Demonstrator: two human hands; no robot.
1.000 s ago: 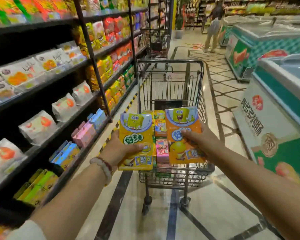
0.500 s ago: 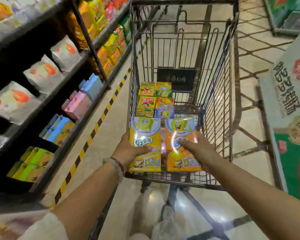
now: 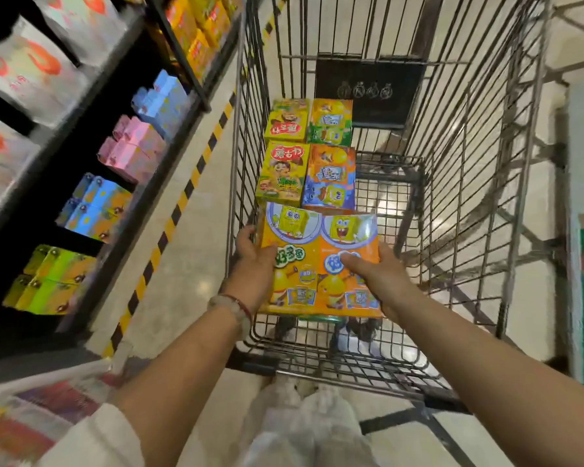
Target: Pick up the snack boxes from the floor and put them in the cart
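Hands reach down inside the wire cart, each grasping one snack box. The left hand curls round the left edge of the yellow box; the right hand lays its thumb across the face of the orange box, fingers behind its right edge. Both boxes sit side by side, touching, at the cart's near end. Just beyond them four more boxes lie flat along the cart's left side. Shelves of packaged goods run along the left.
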